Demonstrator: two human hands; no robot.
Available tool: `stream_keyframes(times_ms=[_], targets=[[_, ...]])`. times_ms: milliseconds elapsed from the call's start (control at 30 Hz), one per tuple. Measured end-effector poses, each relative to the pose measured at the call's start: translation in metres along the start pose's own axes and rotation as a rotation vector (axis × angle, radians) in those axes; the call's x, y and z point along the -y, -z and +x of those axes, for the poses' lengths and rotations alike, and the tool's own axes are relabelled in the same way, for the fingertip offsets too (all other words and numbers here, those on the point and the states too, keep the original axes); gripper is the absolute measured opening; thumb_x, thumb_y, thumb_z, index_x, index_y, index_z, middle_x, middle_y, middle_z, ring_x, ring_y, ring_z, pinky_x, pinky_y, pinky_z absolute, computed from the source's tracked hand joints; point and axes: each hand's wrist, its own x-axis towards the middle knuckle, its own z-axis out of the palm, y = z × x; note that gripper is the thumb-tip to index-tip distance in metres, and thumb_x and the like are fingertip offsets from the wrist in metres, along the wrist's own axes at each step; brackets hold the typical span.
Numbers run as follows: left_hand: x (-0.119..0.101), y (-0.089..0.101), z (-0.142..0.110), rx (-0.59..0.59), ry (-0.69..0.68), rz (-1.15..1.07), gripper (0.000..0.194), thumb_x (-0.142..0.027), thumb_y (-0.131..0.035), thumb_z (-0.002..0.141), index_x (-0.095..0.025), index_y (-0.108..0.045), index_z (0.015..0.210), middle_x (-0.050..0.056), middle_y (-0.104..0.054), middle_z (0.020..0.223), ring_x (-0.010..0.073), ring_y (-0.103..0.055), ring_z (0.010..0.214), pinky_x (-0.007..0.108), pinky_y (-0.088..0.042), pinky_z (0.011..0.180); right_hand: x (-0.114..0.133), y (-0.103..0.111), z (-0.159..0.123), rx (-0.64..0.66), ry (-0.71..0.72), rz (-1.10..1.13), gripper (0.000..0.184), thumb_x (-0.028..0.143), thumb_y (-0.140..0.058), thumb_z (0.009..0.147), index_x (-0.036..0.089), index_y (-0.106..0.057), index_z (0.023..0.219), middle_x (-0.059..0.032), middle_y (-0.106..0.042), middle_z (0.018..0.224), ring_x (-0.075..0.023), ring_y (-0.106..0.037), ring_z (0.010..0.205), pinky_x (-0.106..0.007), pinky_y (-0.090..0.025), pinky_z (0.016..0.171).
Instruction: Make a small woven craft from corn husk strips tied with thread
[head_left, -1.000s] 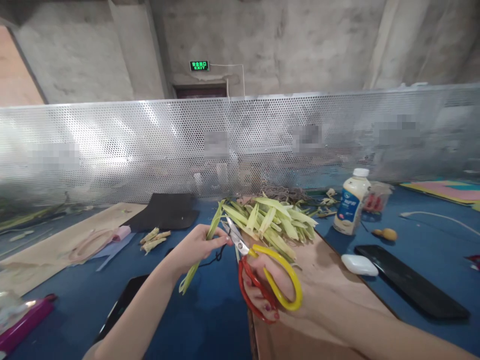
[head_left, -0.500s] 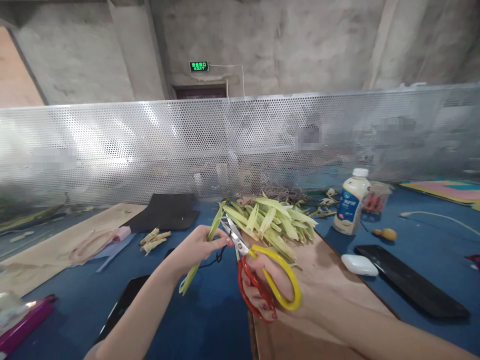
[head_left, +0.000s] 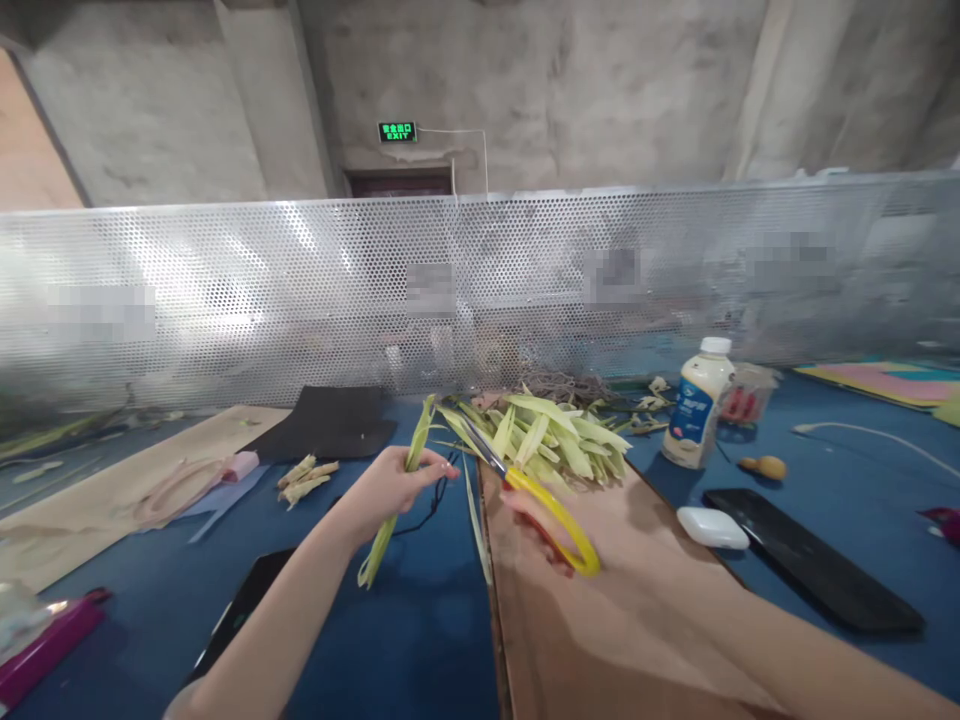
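My left hand (head_left: 397, 487) is closed around a folded strip of pale green leaf (head_left: 381, 550), which looks like corn husk; its ends stick out above and below the fist. In my right hand (head_left: 534, 520) is a pair of scissors (head_left: 559, 510) with one yellow and one red handle. Their blades point up and to the left, apart from the held strip. Just beyond the blades lies a heap of cut leaf pieces (head_left: 559, 440) on a brown board (head_left: 600, 620). A thin, narrow sliver of leaf (head_left: 475, 520) lies along the board's left edge.
Right of the board stand a milk-type bottle (head_left: 694, 410), a white case (head_left: 712, 528) and a black phone (head_left: 814, 560). Left are husk bundles (head_left: 306, 478), a black sheet (head_left: 330, 425) and another dark device (head_left: 244, 610). A perforated metal screen (head_left: 337, 300) closes off the back.
The scissors have moved away from the left hand's strip and turned edge-on, with the blades drawn together. A narrow sliver now lies by the board's edge. The left hand has shifted slightly left.
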Motion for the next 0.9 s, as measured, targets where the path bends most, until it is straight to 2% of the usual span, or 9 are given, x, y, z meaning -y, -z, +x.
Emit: stream_keyframes(times_ms=[67, 200, 300, 400, 567, 600, 700, 800, 900], targets=[[0.004, 0.002, 0.004, -0.042, 0.005, -0.033, 0.032, -0.044, -0.058, 0.069, -0.014, -0.065, 0.074, -0.008, -0.027, 0.043, 0.0039, -0.015, 0.037, 0.02, -0.01, 0.038, -0.006, 0.009, 0.002, -0.156, -0.018, -0.247, 0.029, 0.043, -0.048, 0.078, 0.016, -0.051, 0.085, -0.0032, -0.056, 0.077, -0.0142, -0.054, 0.065, -0.028, -0.04, 0.058], [0.01, 0.003, 0.008, -0.12, 0.002, -0.089, 0.032, -0.043, -0.058, 0.069, -0.013, -0.064, 0.078, -0.002, -0.049, 0.056, 0.0019, -0.016, 0.037, 0.02, -0.01, 0.039, -0.021, 0.022, 0.005, -0.389, -0.065, -0.686, 0.025, 0.035, -0.059, 0.067, 0.015, -0.051, 0.08, -0.0125, -0.056, 0.077, -0.0304, -0.055, 0.079, -0.038, -0.035, 0.066], [0.009, 0.0, 0.007, -0.134, -0.005, -0.126, 0.031, -0.042, -0.06, 0.069, -0.013, -0.064, 0.077, 0.001, -0.055, 0.067, 0.0008, -0.019, 0.037, 0.021, -0.01, 0.039, -0.031, 0.027, 0.006, -0.429, -0.076, -0.871, 0.024, 0.033, -0.06, 0.064, 0.015, -0.051, 0.076, -0.0113, -0.056, 0.07, -0.0322, -0.057, 0.074, -0.039, -0.034, 0.064], [0.001, -0.007, 0.002, -0.14, -0.018, -0.172, 0.029, -0.041, -0.062, 0.068, -0.013, -0.064, 0.076, -0.001, -0.049, 0.06, 0.0015, -0.02, 0.037, 0.021, -0.009, 0.038, -0.033, 0.03, 0.005, -0.4, -0.026, -0.941, 0.021, 0.034, -0.062, 0.063, 0.017, -0.053, 0.071, -0.0076, -0.057, 0.067, -0.028, -0.057, 0.071, -0.035, -0.036, 0.063], [-0.011, -0.028, -0.005, -0.145, -0.071, -0.277, 0.03, -0.043, -0.058, 0.072, -0.014, -0.061, 0.076, -0.01, -0.02, 0.046, 0.0032, -0.016, 0.037, 0.022, -0.009, 0.038, -0.011, 0.019, -0.006, -0.407, 0.147, -0.935, 0.02, 0.038, -0.049, 0.078, 0.019, -0.056, 0.079, -0.008, -0.059, 0.084, -0.023, -0.054, 0.083, -0.032, -0.037, 0.07], [-0.012, -0.033, -0.006, -0.137, -0.084, -0.298, 0.03, -0.043, -0.059, 0.072, -0.014, -0.06, 0.074, -0.01, -0.02, 0.047, 0.0031, -0.015, 0.037, 0.022, -0.009, 0.038, -0.005, 0.014, -0.008, -0.399, 0.204, -0.902, 0.02, 0.038, -0.046, 0.081, 0.021, -0.056, 0.083, -0.0063, -0.059, 0.084, -0.0204, -0.053, 0.08, -0.03, -0.037, 0.07], [-0.013, -0.049, -0.01, -0.111, -0.128, -0.352, 0.029, -0.043, -0.059, 0.071, -0.014, -0.06, 0.073, -0.007, -0.034, 0.054, 0.0018, -0.017, 0.038, 0.021, -0.011, 0.038, 0.006, -0.002, -0.011, -0.335, 0.453, -0.563, 0.019, 0.036, -0.046, 0.082, 0.022, -0.056, 0.091, -0.0011, -0.058, 0.077, -0.0144, -0.051, 0.067, -0.026, -0.039, 0.063], [-0.014, -0.061, -0.013, -0.08, -0.161, -0.392, 0.029, -0.042, -0.06, 0.07, -0.013, -0.059, 0.071, -0.003, -0.045, 0.07, 0.0002, -0.021, 0.038, 0.021, -0.012, 0.038, 0.009, -0.015, -0.01, -0.294, 0.491, -0.357, 0.02, 0.036, -0.052, 0.079, 0.021, -0.058, 0.091, 0.0009, -0.057, 0.073, -0.0123, -0.048, 0.06, -0.024, -0.038, 0.056], [-0.016, -0.066, -0.016, -0.059, -0.185, -0.417, 0.028, -0.04, -0.06, 0.071, -0.012, -0.058, 0.069, -0.003, -0.045, 0.074, -0.0003, -0.022, 0.039, 0.021, -0.013, 0.039, 0.007, -0.021, -0.008, -0.229, 0.505, -0.25, 0.016, 0.033, -0.05, 0.08, 0.019, -0.059, 0.084, 0.0005, -0.056, 0.071, -0.0124, -0.048, 0.062, -0.024, -0.037, 0.057]])
